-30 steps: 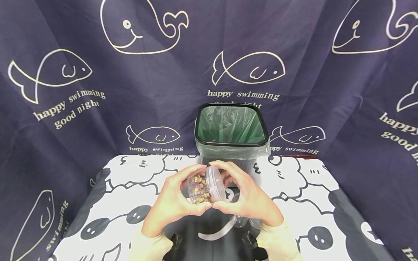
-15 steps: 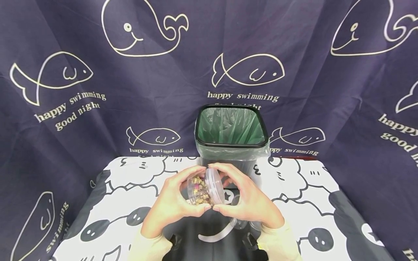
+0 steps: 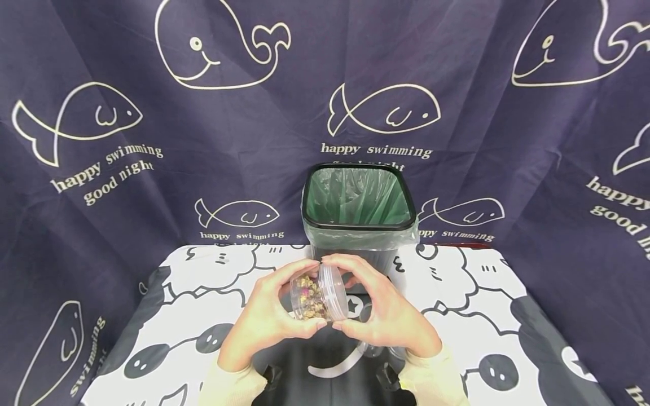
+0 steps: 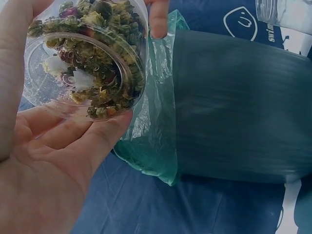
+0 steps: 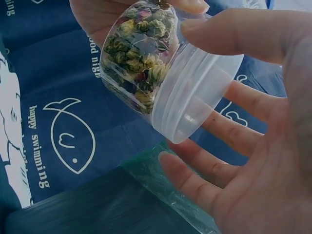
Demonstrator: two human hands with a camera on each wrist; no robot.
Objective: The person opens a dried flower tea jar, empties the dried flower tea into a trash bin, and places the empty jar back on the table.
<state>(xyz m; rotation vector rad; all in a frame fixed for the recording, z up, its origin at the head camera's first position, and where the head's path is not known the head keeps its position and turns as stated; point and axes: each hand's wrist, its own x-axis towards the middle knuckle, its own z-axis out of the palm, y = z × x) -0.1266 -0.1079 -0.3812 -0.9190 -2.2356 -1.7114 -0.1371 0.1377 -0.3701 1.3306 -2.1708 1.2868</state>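
Observation:
A clear plastic jar of dried flower buds, mostly yellow-green with a few pink ones, is held on its side above the table. My left hand grips the jar's body, thumb below and fingers above in the head view. Its translucent screw lid sits on the mouth, facing right. My right hand holds the lid by its rim between thumb and fingers. In the left wrist view the buds show through the jar's base. Whether the lid's thread is engaged, I cannot tell.
Behind the hands stands a dark bin with a black rim and a green liner. Clear containers stand partly hidden beneath my right hand. A patterned cloth covers the table, and a dark curtain encloses it.
Both hands keep their hold on the jar and lid, which have shifted very slightly left and down in the head view. The background has also moved slightly down.

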